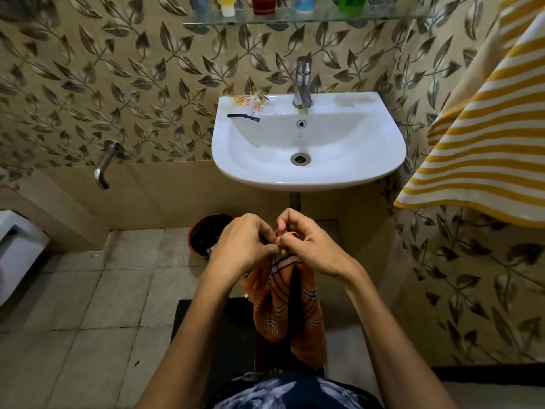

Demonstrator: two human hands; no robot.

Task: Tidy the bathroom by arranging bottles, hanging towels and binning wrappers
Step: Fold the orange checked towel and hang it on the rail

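Note:
An orange checked towel hangs down in front of me, below the white sink. My left hand and my right hand both pinch its top edge with curled fingers, close together. Wrappers lie on the sink's back left rim, with a dark strip just in front of them. A red bin stands on the floor under the sink's left side, partly hidden by my left hand. Bottles and a red cup stand on the glass shelf above.
A yellow striped towel hangs at the right wall. A chrome tap rises behind the basin, and a wall spout juts out at the left. A white toilet sits at the left edge. A dark mat lies underfoot.

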